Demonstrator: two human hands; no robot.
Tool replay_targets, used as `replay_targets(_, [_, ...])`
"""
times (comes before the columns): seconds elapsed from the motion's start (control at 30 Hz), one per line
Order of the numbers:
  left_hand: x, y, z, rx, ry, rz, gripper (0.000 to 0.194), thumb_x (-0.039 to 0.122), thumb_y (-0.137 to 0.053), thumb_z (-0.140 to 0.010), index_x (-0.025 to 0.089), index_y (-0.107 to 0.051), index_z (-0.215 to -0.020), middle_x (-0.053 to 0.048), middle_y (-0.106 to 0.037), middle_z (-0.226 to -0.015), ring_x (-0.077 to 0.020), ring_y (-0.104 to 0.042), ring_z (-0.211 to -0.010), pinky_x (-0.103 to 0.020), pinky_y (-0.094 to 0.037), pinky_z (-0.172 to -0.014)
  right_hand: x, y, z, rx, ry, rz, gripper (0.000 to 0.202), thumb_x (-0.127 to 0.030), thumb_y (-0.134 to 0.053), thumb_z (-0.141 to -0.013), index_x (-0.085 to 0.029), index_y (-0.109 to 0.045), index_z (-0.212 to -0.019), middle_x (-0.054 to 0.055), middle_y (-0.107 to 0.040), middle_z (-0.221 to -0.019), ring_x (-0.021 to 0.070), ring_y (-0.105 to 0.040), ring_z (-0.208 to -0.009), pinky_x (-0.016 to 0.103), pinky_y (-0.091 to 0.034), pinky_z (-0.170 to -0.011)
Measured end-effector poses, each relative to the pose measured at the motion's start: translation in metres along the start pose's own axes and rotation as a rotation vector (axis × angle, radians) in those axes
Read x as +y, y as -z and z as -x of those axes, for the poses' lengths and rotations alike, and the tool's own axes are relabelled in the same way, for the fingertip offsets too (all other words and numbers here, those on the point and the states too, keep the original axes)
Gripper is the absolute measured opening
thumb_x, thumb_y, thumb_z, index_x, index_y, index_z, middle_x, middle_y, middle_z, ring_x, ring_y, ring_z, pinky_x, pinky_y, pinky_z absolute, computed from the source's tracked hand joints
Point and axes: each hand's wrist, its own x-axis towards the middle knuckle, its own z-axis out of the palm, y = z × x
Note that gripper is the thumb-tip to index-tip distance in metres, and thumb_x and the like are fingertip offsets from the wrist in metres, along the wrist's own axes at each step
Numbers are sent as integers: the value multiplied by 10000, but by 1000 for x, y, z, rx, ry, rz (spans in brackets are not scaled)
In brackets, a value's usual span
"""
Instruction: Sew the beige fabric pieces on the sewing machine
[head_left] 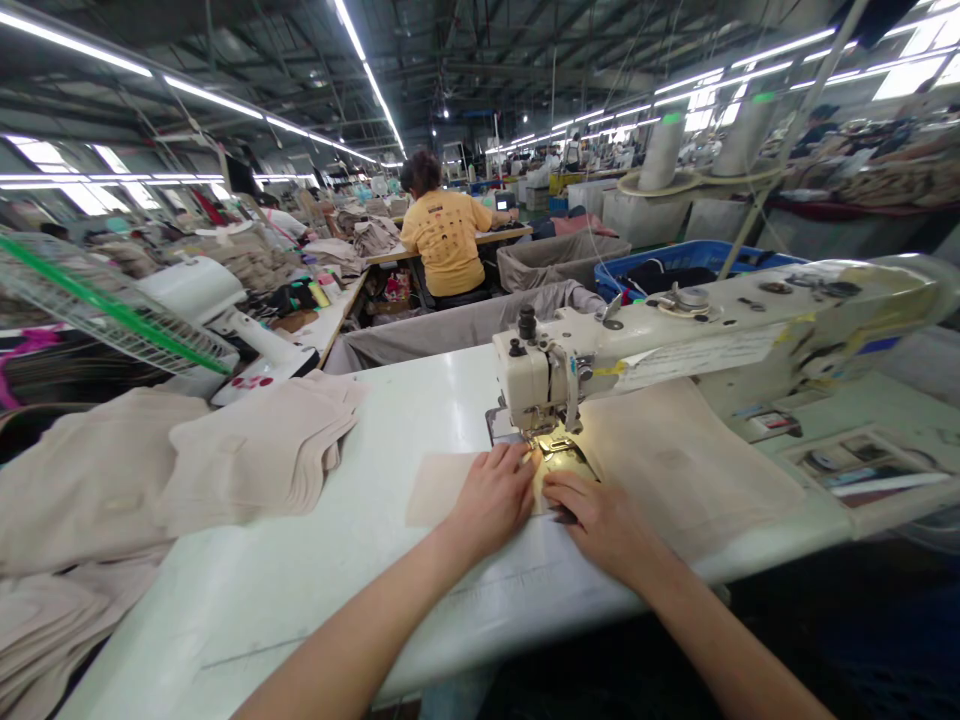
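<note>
A beige fabric piece [439, 487] lies on the pale table [315, 570], partly under my left hand [495, 495]. That hand rests on the fabric with its fingers bent together near the needle area. My right hand [600, 520] is just right of it, fingers close together at the fabric's right end; a small dark object shows under its fingertips, too hidden to name. The sewing machine head [529, 385] stands above both hands, its lamp lighting the spot. Another larger beige piece [675, 460] lies under the machine arm, right of my right hand.
Stacks of beige fabric pieces [255, 455] cover the table's left side. A white fan [202, 300] stands behind them. Small things lie in a tray [870, 470] at the right. A person in a yellow shirt [448, 240] sits ahead, beyond a cloth-lined bin [465, 325].
</note>
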Motion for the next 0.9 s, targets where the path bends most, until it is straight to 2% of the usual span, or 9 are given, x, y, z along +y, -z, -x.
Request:
replay_targets(0.33, [-3, -4, -1, 22, -7, 31, 333, 268, -488, -987, 221, -558, -1309, -110, -556, -1357, -286, -488, -1225, -439, -466, -971, 0, 0, 1, -13, -14, -9, 438, -7, -499, -773, -202, -688, -1117, 82, -694, -1265, 237, -690, -1053, 356, -560, -910])
replay_targets(0.67, [-6, -3, -3, 28, -16, 2, 337, 290, -510, -987, 224, -573, -1312, -120, -561, -1366, -295, -502, -1216, -449, -471, -966, -3, 4, -6, -18, -36, -16, 403, 9, -506, -776, -199, -693, -1065, 76, -713, -1149, 228, -686, -1026, 343, -552, -886])
replay_targets(0.8, [-1, -2, 5, 17, -26, -10, 364, 276, -516, -982, 219, -557, -1339, -131, -541, -1418, -304, -491, -1263, -469, -469, -992, -4, 5, -1, -42, -22, 16, 402, 2, -512, -786, -202, -697, -1079, 73, -723, -1119, 222, -698, -984, 331, -557, -860])
replay_targets(0.9, [9, -3, 17, 7, -77, -1, 332, 208, -487, -981, 181, -577, -1300, -141, -584, -1369, -293, -529, -1235, -453, -495, -983, -4, 3, 9, -48, -18, 42, 472, 5, -512, -774, -184, -681, -1172, 99, -707, -1224, 231, -706, -995, 348, -561, -885])
